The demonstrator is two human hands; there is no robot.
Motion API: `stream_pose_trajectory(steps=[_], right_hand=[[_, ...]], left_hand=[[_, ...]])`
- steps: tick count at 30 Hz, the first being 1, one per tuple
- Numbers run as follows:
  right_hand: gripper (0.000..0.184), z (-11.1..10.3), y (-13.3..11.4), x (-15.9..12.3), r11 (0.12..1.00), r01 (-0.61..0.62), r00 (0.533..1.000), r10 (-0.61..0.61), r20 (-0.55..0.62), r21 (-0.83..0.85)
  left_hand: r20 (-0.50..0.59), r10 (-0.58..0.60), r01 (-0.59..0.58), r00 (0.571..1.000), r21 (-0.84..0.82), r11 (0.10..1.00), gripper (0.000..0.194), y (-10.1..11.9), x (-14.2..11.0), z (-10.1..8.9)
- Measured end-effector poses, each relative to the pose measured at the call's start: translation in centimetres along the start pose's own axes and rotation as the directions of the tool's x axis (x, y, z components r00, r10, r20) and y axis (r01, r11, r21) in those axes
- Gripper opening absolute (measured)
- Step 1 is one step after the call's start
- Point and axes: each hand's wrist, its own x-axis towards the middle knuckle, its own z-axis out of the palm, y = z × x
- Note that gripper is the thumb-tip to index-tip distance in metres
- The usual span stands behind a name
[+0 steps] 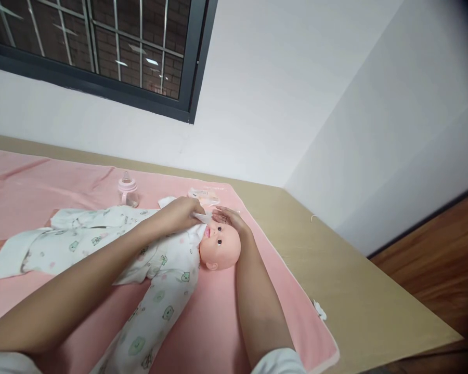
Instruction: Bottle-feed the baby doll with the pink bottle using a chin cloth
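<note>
A baby doll (220, 248) in a white printed sleepsuit (167, 270) lies on a pink blanket (226, 322), head to the right. My left hand (181, 213) is closed in a pinch on a white wipe (205, 218) held at the doll's cheek. My right hand (230, 217) rests on the far side of the doll's head with its fingers laid flat.
A pink baby bottle (128, 190) stands at the back of the blanket. A clear packet (205, 196) lies behind the doll's head. The tan mattress (335, 270) extends right to its edge, beyond which is wooden floor (444, 259). White walls and a dark window (101, 47) stand behind.
</note>
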Motion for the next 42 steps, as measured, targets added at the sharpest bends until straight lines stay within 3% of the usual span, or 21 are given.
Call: stream_pose_trajectory(steps=[17,23,30,42], right_hand=[[0.015,0.3,-0.2,-0.4,1.000,0.005,1.000,-0.005,-0.007,0.009],[0.015,0.3,-0.3,-0.4,1.000,-0.003,1.000,0.002,-0.020,-0.013],[0.015,0.0,0.0,-0.1,1.000,0.016,1.000,-0.015,0.018,-0.013],[0.013,0.7,-0.5,-0.8,1.000,-0.001,1.000,0.001,-0.015,-0.029]], left_hand=[[-0.078,0.016,-0.020,0.997,-0.052,0.998,0.018,0.1,0.3,0.3],[-0.001,0.093,-0.091,0.996,-0.217,0.972,0.018,0.5,-0.3,-0.1],[0.062,0.077,-0.063,0.995,-0.199,0.978,0.021,1.1,-0.4,0.4],[0.016,0.047,-0.044,0.999,-0.152,0.987,0.015,1.0,0.2,0.7]])
